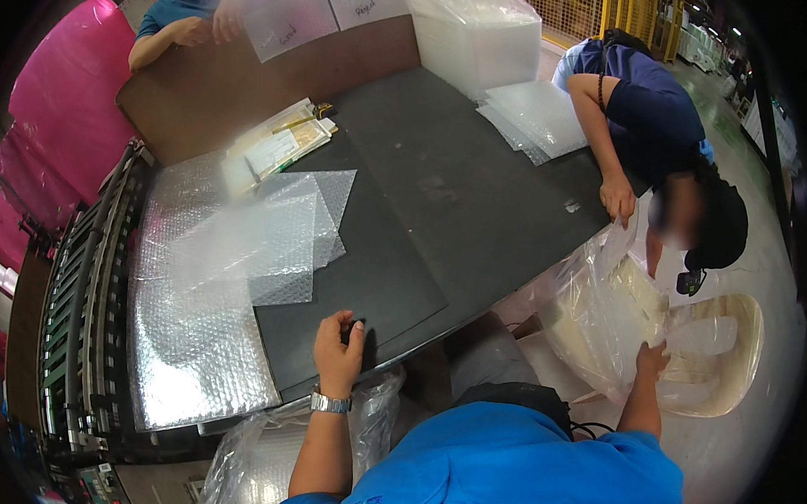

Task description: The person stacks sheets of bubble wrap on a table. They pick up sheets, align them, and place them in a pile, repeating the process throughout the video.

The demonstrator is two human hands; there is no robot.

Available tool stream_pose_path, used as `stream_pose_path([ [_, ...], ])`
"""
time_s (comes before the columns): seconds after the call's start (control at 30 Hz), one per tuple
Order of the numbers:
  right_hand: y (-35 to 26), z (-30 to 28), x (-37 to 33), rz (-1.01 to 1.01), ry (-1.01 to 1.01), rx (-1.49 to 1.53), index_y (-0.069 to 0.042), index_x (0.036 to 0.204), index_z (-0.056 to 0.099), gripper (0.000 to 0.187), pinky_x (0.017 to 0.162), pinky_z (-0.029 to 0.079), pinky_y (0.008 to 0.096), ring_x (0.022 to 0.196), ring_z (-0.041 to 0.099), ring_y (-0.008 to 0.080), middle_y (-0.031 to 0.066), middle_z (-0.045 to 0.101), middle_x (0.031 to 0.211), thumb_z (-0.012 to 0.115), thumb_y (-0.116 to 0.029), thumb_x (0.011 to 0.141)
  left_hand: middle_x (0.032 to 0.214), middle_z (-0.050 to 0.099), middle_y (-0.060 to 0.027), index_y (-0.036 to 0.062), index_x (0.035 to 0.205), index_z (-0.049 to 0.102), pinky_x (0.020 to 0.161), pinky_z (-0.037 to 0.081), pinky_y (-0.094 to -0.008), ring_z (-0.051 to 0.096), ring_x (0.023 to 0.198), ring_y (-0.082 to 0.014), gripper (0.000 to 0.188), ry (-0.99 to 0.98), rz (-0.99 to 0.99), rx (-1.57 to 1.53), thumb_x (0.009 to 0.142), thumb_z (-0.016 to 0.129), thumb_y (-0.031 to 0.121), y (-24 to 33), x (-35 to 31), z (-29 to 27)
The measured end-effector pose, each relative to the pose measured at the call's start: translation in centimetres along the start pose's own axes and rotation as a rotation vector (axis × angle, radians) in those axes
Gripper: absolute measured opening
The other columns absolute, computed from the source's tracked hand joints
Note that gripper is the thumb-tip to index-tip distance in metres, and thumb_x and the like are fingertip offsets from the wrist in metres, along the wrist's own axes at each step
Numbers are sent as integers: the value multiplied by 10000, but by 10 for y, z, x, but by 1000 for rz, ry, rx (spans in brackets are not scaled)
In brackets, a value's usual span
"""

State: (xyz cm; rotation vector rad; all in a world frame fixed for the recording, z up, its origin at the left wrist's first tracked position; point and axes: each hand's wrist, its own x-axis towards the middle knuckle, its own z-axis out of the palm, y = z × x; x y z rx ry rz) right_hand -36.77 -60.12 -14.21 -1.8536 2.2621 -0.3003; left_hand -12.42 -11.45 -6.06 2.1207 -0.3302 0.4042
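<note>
My left hand, with a metal watch on its wrist, rests on the near edge of the black mat that covers the table. Its fingers are curled on the mat, and whether they pinch anything is unclear. My right hand reaches down to the right of the table and grips a clear plastic bag holding cream-coloured moulded parts. Another person in a dark blue shirt and black cap bends over the same bag, with one hand at its upper edge by the table corner.
Bubble-wrap sheets lie on the table's left half, over a larger silvery bubble sheet. Papers in sleeves lie beyond them. Stacked clear bags stand at the back. A roller conveyor runs along the left. A second person's arms are at the top.
</note>
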Motion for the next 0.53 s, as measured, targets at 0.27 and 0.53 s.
stream_pose_path([
  [0.27, -143, -102, -95, -1245, -569, 941, -12, 939, 554, 178, 727, 431, 235, 768, 517, 105, 35, 532, 830, 582, -161, 846, 861, 582, -101, 31, 936, 573, 680, 458, -320, 574, 770, -213, 195, -18, 22, 7, 779, 608, 141, 5, 2, 6],
  [0.53, -202, -286, -229, -2151, -247, 1621, 43, 1224, 404, 830, 801, 422, 324, 904, 526, 213, 154, 522, 1030, 674, -530, 688, 812, 607, -24, 25, 990, 572, 651, 436, -216, 522, 688, -72, 220, 16, -185, -428, 820, 613, 158, 9, -2, -25],
])
